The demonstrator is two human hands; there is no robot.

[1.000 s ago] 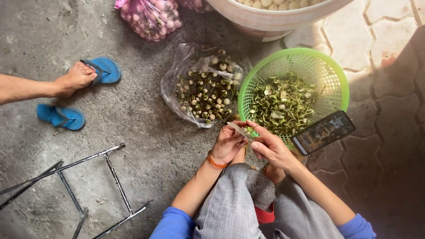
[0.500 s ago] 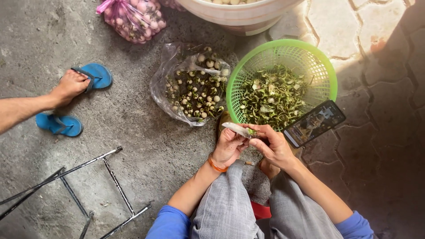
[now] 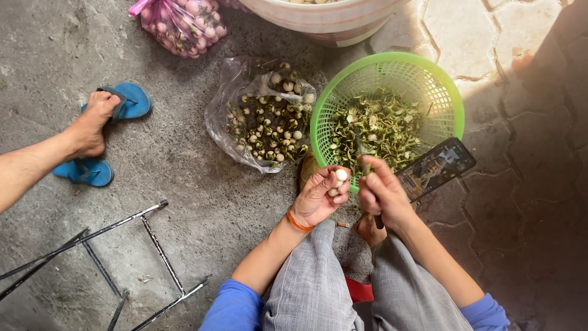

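Observation:
My left hand (image 3: 321, 195) is cupped around a few small round white peeled pieces (image 3: 339, 176), one raised at the fingertips. My right hand (image 3: 381, 193) is closed on a small knife whose dark handle pokes out below the fist, the blade pointing up over the basket rim. Both hands sit just in front of a green plastic basket (image 3: 446, 97) filled with green peelings. Left of it lies an open clear plastic bag (image 3: 228, 98) of small round unpeeled items with green caps.
A phone (image 3: 442, 165) leans on the basket's near rim. A large pale tub (image 3: 331, 21) and a pink mesh bag (image 3: 182, 23) of round items stand at the top. Another person's foot (image 3: 92, 125) rests on blue sandals (image 3: 133, 101). A metal frame (image 3: 147, 239) lies lower left.
My left hand has turned palm-up, showing the white peeled pieces. My right hand has drawn the knife away from it. The view has shifted slightly downward and left.

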